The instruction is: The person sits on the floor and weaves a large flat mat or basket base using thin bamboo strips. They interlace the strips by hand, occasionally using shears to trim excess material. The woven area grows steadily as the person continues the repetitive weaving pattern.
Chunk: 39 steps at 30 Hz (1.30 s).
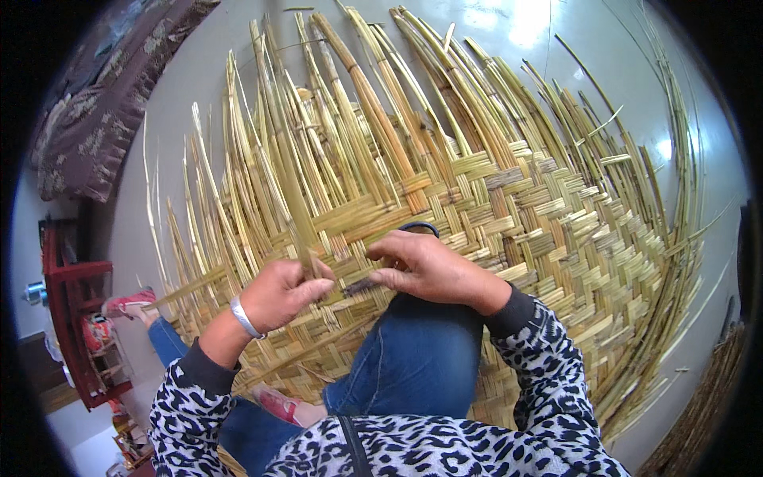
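A large woven mat (556,246) of flat, yellow-green split reed strips spreads under and around my legs. My left hand (280,294), with a silvery band at the wrist, is closed on a long upright reed strip (296,191) that rises from the weave and blurs slightly. Just to its right, my right hand (433,266) hovers low over the mat beside my knee. Its thumb and forefinger stand apart, and I see nothing between them; the other fingers are partly hidden. A short dark piece (362,286) lies between the hands.
Many loose strip ends (373,103) fan out from the mat's far edge over the grey floor (517,28). Long thin reeds (675,159) curve along the right. Patterned cloth (99,119) hangs at the far left, above a red wooden stand (75,294). Brown stalks (703,413) lie lower right.
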### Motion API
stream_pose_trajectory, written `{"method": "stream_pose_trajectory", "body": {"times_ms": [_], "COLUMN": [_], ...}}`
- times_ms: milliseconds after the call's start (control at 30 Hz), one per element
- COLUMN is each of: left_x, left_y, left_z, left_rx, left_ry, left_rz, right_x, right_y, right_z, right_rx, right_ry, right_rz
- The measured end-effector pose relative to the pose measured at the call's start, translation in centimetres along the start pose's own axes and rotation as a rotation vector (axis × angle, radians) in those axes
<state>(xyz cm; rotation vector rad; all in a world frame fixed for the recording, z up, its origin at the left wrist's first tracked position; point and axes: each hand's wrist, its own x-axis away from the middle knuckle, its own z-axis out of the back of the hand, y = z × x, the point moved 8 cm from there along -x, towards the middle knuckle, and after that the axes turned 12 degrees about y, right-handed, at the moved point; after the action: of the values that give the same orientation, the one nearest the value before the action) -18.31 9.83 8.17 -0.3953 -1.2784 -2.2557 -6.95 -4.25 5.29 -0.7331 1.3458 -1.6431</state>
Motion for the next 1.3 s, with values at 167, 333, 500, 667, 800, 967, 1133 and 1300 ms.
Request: {"method": "stream_pose_trajectory", "body": {"times_ms": [167, 333, 500, 667, 800, 967, 1133, 1300], "left_x": [2.8, 5.7, 8.5, 8.9, 9.1, 10.8, 13.2, 15.1], "left_y": [0.1, -1.0, -1.8, -3.6, -5.6, -7.7, -10.0, -12.3], "left_z": [-5.4, -6.3, -5.9, -3.8, -2.9, -2.7, -3.4, -3.6], "left_rx": [-0.031, 0.289, 0.384, 0.505, 0.719, 0.781, 0.986, 1.089], "left_ry": [-0.464, -0.592, -0.6, -0.263, -0.052, -0.04, -0.14, -0.23], "left_rz": [-0.129, -0.034, 0.017, 0.03, 0.092, 0.134, 0.241, 0.274], "right_x": [0.3, 1.5, 1.7, 1.8, 1.9, 2.1, 1.7, 1.5], "right_y": [-1.2, -2.9, -3.9, -4.3, -5.4, -5.9, -4.7, -3.5], "right_z": [-2.0, -3.3, -6.0, -8.0, -10.0, -12.7, -13.6, -12.7], "right_rx": [-0.661, -0.787, -0.761, -0.69, -0.53, -0.515, -0.758, -0.887], "right_ry": [0.01, 0.025, 0.038, 0.122, 0.103, 0.088, 0.234, 0.341], "right_rz": [-0.423, -0.452, -0.504, -0.54, -0.501, -0.54, -0.642, -0.647]}}
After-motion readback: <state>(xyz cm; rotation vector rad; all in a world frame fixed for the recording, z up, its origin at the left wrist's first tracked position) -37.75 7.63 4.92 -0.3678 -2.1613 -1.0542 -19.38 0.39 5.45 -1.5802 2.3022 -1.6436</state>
